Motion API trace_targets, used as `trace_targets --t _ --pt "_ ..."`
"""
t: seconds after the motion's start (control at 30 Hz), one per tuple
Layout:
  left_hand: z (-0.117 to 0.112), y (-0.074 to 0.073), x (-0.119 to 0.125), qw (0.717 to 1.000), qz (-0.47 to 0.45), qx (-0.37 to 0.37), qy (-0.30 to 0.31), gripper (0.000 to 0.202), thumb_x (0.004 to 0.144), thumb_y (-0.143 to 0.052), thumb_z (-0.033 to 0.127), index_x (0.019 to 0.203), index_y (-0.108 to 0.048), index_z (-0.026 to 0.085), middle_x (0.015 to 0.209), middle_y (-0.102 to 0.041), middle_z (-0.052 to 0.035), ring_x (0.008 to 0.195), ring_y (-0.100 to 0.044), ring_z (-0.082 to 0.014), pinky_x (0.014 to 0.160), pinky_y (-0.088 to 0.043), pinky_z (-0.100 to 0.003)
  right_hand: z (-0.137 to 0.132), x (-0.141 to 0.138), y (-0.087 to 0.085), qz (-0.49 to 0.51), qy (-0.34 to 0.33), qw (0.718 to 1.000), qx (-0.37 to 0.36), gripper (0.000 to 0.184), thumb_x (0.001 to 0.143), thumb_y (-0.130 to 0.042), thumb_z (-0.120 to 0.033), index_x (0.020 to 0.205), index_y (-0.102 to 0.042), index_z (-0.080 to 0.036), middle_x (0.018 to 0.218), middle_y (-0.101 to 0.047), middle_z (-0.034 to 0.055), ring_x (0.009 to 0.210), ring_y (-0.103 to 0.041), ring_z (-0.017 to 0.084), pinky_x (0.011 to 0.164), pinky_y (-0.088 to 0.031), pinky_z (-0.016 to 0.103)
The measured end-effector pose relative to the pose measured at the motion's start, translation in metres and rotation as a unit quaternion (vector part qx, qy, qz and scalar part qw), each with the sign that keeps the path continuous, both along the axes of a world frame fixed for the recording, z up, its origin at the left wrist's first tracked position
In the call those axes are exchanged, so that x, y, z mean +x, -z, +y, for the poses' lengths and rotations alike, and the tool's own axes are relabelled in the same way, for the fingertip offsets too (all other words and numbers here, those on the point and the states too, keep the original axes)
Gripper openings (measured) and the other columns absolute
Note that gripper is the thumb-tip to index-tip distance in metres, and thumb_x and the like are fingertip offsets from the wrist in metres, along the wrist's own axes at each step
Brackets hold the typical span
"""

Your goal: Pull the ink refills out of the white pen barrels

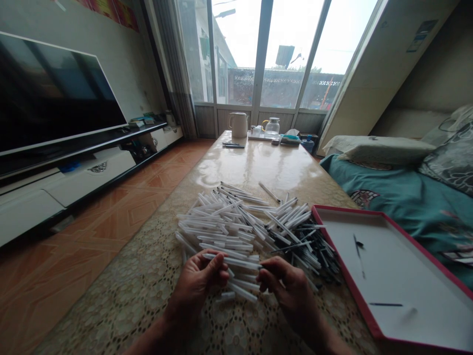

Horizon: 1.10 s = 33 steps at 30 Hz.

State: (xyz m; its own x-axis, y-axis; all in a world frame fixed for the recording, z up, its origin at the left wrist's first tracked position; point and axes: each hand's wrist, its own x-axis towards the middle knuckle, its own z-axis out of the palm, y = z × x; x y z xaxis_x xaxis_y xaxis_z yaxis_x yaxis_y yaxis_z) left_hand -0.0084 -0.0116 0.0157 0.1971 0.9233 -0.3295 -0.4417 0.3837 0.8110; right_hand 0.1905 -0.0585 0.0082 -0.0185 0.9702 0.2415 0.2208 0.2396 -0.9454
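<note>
My left hand (pixel 205 273) is closed, pinching a translucent white pen barrel (pixel 240 263) between thumb and fingers. The barrel lies nearly level, pointing right. At its far right end, the fingers of my right hand (pixel 284 283) pinch a small dark end piece; whether it is inside the barrel or just against it, I cannot tell. Just beyond both hands spreads a heap of white pen barrels (pixel 221 219). To its right lies a pile of dark pen parts (pixel 327 254), mixed with white tubes. A short white cap-like piece (pixel 225 297) rests near my left hand.
A red-rimmed shallow box (pixel 343 276) stands at the right, holding a few dark pen parts. At the table's far end are a white kettle (pixel 239 124), a glass teapot (pixel 272 128) and a tissue pack (pixel 290 137). A bed (pixel 343 167) borders the right side.
</note>
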Motion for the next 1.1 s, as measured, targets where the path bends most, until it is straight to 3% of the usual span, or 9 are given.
trace_targets --t 0.13,0.23,0.33,0.5,0.57,0.73,0.93,1.1 --pt "0.0001 -0.0009 -0.0012 1.000 0.002 0.013 0.004 0.034 0.056 -0.088 0.034 0.074 -0.069 0.012 0.056 -0.067 0.0001 0.045 -0.059 -0.0073 0.043 -0.047 -0.014 0.0010 0.0009 0.0047 0.006 0.012 0.999 -0.030 0.025 0.087 -0.060 -0.037 0.100 -0.060 -0.016 0.074 -0.066 0.0033 0.058 -0.062 0.014 0.055 -0.048 0.023" --pt "0.0003 -0.0012 -0.0013 1.000 0.015 0.026 0.007 0.032 0.058 -0.087 0.033 0.075 -0.069 0.012 0.057 -0.068 -0.0003 0.045 -0.061 -0.0084 0.043 -0.048 -0.015 0.0025 0.0044 0.0065 -0.046 0.014 0.998 -0.042 0.033 0.094 -0.046 -0.042 0.083 -0.062 -0.015 0.060 -0.061 0.0009 0.046 -0.053 0.011 0.047 -0.040 0.020" --pt "0.0007 -0.0010 -0.0007 0.999 0.020 0.030 0.010 0.032 0.058 -0.086 0.033 0.075 -0.070 0.012 0.057 -0.068 -0.0005 0.046 -0.061 -0.0091 0.043 -0.049 -0.015 0.0027 0.0064 0.0067 -0.097 0.016 0.995 -0.015 0.042 0.097 -0.039 -0.041 0.066 -0.056 -0.017 0.052 -0.054 -0.0007 0.048 -0.051 0.011 0.051 -0.038 0.021" --pt "0.0009 -0.0008 -0.0004 0.999 0.018 0.027 0.010 0.031 0.059 -0.086 0.033 0.075 -0.070 0.013 0.057 -0.069 -0.0004 0.046 -0.061 -0.0083 0.044 -0.049 -0.014 0.0017 0.0039 0.0049 -0.027 0.005 0.999 -0.044 0.024 0.091 -0.051 -0.041 0.091 -0.057 -0.017 0.066 -0.059 -0.0005 0.052 -0.052 0.011 0.050 -0.041 0.020" --pt "0.0011 -0.0006 -0.0008 0.999 0.021 0.033 0.013 0.031 0.060 -0.086 0.033 0.076 -0.069 0.012 0.057 -0.069 -0.0007 0.046 -0.061 -0.0083 0.045 -0.049 -0.014 0.0018 0.0033 0.0039 -0.012 0.007 0.998 -0.057 0.026 0.090 -0.053 -0.041 0.100 -0.056 -0.017 0.070 -0.061 0.0002 0.053 -0.052 0.011 0.050 -0.042 0.021" --pt "0.0020 0.0006 -0.0013 0.999 0.028 0.033 0.014 0.032 0.059 -0.086 0.033 0.076 -0.069 0.012 0.057 -0.069 -0.0009 0.046 -0.062 -0.0096 0.043 -0.050 -0.016 0.0030 0.0052 0.0053 -0.080 0.012 0.996 -0.036 0.040 0.096 -0.041 -0.042 0.066 -0.053 -0.017 0.054 -0.055 -0.0005 0.049 -0.050 0.011 0.051 -0.038 0.021" --pt "0.0025 0.0013 -0.0009 0.999 0.018 0.024 0.012 0.032 0.059 -0.086 0.032 0.077 -0.069 0.013 0.058 -0.069 -0.0003 0.047 -0.062 -0.0089 0.043 -0.050 -0.015 0.0027 0.0046 0.0083 0.023 -0.014 0.995 -0.095 0.029 0.090 -0.053 -0.045 0.098 -0.055 -0.016 0.067 -0.060 -0.0006 0.046 -0.048 0.009 0.044 -0.038 0.019" --pt "0.0029 0.0017 -0.0015 0.999 0.023 0.030 0.017 0.032 0.058 -0.086 0.033 0.076 -0.069 0.013 0.058 -0.068 -0.0003 0.046 -0.061 -0.0090 0.043 -0.049 -0.015 0.0020 0.0041 0.0104 -0.022 -0.005 0.995 -0.093 0.044 0.096 -0.039 -0.048 0.071 -0.055 -0.016 0.051 -0.056 -0.0011 0.036 -0.043 0.007 0.039 -0.032 0.018"
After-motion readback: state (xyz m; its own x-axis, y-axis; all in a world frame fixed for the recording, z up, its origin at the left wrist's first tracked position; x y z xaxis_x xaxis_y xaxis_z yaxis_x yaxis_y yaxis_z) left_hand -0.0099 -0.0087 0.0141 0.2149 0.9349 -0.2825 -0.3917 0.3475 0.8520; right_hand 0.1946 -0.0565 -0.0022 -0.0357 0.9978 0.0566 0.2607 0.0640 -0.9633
